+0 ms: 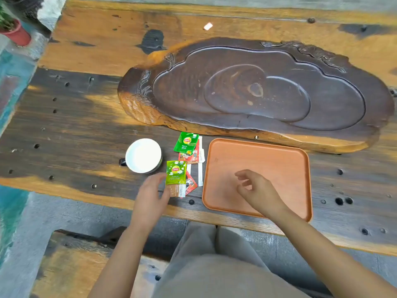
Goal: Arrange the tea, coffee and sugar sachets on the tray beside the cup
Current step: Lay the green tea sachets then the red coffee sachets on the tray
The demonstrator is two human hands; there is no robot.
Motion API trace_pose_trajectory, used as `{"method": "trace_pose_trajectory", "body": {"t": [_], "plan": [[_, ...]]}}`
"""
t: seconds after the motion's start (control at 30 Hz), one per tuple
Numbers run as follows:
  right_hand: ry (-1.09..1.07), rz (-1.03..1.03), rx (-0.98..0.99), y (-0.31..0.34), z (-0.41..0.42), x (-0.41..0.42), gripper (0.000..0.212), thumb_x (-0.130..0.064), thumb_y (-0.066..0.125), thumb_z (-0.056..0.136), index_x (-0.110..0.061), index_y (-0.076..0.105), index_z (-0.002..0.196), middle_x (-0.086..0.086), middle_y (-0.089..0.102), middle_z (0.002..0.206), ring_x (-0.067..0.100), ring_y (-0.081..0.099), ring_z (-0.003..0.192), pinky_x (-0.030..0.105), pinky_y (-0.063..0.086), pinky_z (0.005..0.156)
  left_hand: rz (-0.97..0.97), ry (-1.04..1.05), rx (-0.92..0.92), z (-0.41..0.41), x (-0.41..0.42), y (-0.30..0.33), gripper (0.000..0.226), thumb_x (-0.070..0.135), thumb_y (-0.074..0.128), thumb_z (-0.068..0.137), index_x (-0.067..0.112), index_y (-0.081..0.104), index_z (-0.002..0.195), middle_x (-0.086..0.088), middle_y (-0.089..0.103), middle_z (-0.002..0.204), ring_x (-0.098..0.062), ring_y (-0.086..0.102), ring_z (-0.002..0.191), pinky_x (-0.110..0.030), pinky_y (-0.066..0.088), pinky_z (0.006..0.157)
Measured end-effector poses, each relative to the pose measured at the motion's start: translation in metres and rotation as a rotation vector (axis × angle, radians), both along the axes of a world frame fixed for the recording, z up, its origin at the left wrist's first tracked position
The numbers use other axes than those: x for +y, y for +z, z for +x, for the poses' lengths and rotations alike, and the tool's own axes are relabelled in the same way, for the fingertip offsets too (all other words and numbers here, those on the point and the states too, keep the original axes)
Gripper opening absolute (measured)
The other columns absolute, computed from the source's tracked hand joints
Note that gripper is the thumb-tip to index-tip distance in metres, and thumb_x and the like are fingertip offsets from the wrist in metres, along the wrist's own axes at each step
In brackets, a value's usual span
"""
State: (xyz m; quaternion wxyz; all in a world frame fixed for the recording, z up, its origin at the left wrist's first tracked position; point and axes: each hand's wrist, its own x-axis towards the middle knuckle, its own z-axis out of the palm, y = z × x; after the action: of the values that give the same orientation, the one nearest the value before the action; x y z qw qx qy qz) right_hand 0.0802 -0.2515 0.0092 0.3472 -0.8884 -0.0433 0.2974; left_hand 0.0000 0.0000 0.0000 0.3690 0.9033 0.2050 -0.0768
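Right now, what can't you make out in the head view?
- Lower sachets: mostly covered by the green tea sachets; count unclear.
- Small print on sachets: too small.
- Cup handle: mostly hidden behind its rim.
- Potted plant: cut off by left edge.

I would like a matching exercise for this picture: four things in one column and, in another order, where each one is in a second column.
Things:
1. white cup
2. orange tray
3. left hand
4. right hand

Places:
A. above the tray, holding nothing
B. at the near sachets
C. on the table, left of the sachets
D. right of the sachets, nothing lying in it

Pairs: 1-C, 2-D, 3-B, 4-A
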Motion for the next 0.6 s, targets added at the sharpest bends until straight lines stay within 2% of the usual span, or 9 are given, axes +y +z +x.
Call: {"method": "trace_pose_trajectory", "body": {"t": [0.07, 0.13, 0.2, 0.3, 0.37, 0.47, 0.53, 0.6], "plan": [[0.135, -0.061, -0.168, -0.009, 0.021, 0.025, 0.04, -0.013, 0.056, 0.084, -0.012, 0.054, 0.124, 0.006, 0.058, 0.126, 0.023, 0.053, 0.111, 0.025, 0.039, 0.091, 0.163, -0.119, -0.04, 0.015, 0.006, -0.009, 0.041, 0.008, 0.062, 0.081, 0.009, 0.054, 0.121, 0.001, 0.057, 0.115, -0.018, 0.05, 0.11, -0.034, 0.04, 0.092], [0.237, -0.093, -0.272, -0.016, 0.043, 0.054, 0.044, -0.015, 0.055, 0.085, -0.012, 0.051, 0.128, 0.007, 0.053, 0.133, 0.026, 0.045, 0.123, 0.033, 0.035, 0.101, 0.259, -0.239, -0.025, 0.028, 0.011, -0.026, 0.047, 0.007, 0.065, 0.077, 0.007, 0.053, 0.122, -0.009, 0.058, 0.121, -0.026, 0.052, 0.113, -0.039, 0.042, 0.095], [0.314, -0.127, -0.322, -0.03, 0.059, 0.081, 0.046, -0.018, 0.053, 0.087, -0.012, 0.047, 0.132, 0.008, 0.047, 0.14, 0.028, 0.04, 0.127, 0.035, 0.033, 0.104, 0.274, -0.324, 0.044, 0.034, 0.011, -0.045, 0.052, 0.004, 0.067, 0.073, 0.006, 0.054, 0.123, -0.014, 0.056, 0.124, -0.031, 0.052, 0.115, -0.043, 0.046, 0.095], [0.421, -0.191, -0.344, -0.054, 0.076, 0.112, 0.05, -0.024, 0.052, 0.09, -0.014, 0.04, 0.137, 0.008, 0.036, 0.149, 0.026, 0.034, 0.134, 0.036, 0.03, 0.107, 0.295, -0.397, 0.058, 0.032, 0.005, -0.066, 0.056, -0.004, 0.067, 0.064, 0.005, 0.058, 0.119, -0.018, 0.057, 0.125, -0.035, 0.055, 0.113, -0.046, 0.051, 0.088], [0.481, -0.223, -0.346, -0.068, 0.081, 0.128, 0.053, -0.025, 0.053, 0.09, -0.013, 0.037, 0.139, 0.009, 0.031, 0.151, 0.025, 0.027, 0.138, 0.036, 0.027, 0.109, 0.304, -0.414, 0.047, 0.028, 0.004, -0.077, 0.059, -0.005, 0.067, 0.061, 0.007, 0.059, 0.118, -0.018, 0.057, 0.126, -0.036, 0.056, 0.113, -0.047, 0.053, 0.084], [0.548, -0.281, -0.363, -0.082, 0.085, 0.14, 0.053, -0.027, 0.052, 0.09, -0.011, 0.036, 0.139, 0.01, 0.028, 0.153, 0.025, 0.021, 0.141, 0.039, 0.023, 0.112, 0.293, -0.377, 0.028, 0.021, 0.005, -0.085, 0.057, -0.002, 0.065, 0.065, 0.011, 0.058, 0.121, -0.015, 0.056, 0.129, -0.034, 0.054, 0.116, -0.045, 0.052, 0.084], [0.582, -0.314, -0.405, -0.09, 0.085, 0.143, 0.05, -0.026, 0.054, 0.089, -0.009, 0.043, 0.135, 0.012, 0.033, 0.15, 0.026, 0.025, 0.14, 0.039, 0.025, 0.11, 0.287, -0.35, -0.003, 0.019, 0.005, -0.085, 0.053, -0.001, 0.067, 0.068, 0.013, 0.06, 0.118, -0.013, 0.059, 0.126, -0.032, 0.055, 0.114, -0.044, 0.052, 0.083], [0.619, -0.313, -0.529, -0.094, 0.083, 0.144, 0.046, -0.021, 0.072, 0.074, -0.005, 0.061, 0.115, 0.015, 0.056, 0.132, 0.028, 0.049, 0.125, 0.038, 0.044, 0.097, 0.294, -0.344, -0.037, 0.019, 0.004, -0.082, 0.049, -0.001, 0.07, 0.068, 0.013, 0.064, 0.114, -0.011, 0.063, 0.121, -0.031, 0.058, 0.11, -0.042, 0.053, 0.08]]}}
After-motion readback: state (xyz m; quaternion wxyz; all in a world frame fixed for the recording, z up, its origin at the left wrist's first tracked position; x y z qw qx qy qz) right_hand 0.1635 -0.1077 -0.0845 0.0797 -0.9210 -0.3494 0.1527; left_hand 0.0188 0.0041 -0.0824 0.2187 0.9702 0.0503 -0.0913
